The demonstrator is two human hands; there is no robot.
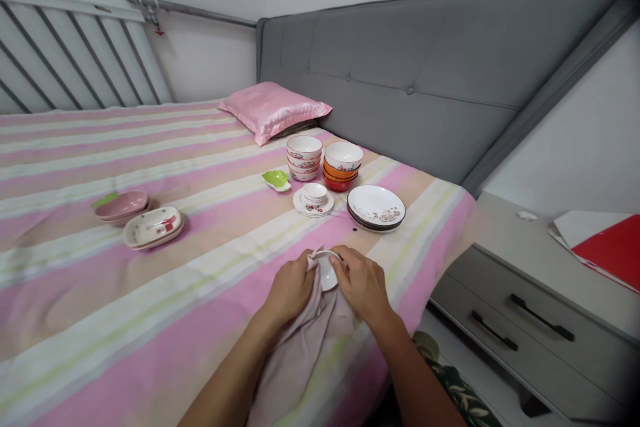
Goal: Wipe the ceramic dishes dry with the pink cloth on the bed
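Above the near edge of the bed, my right hand (361, 280) grips the rim of a small white dish (327, 271), tilted so its inside faces me. My left hand (295, 283) is closed on a pale pink cloth (305, 353), bunched against the dish's left rim. The cloth hangs down between my forearms. Beyond my hands, several small white dishes (315, 192) are stacked on small floral plates (320, 208). To their right lies a stack of larger dark-rimmed plates (376, 205).
Behind stand white patterned bowls (305, 147) and a stack of white, orange and red bowls (340, 170). A green leaf-shaped dish (277, 179) sits beside them. Leftward are rectangular dishes (153, 227) and pink dishes (123, 205). A pillow (275, 107) touches the headboard; a nightstand (525, 320) stands right.
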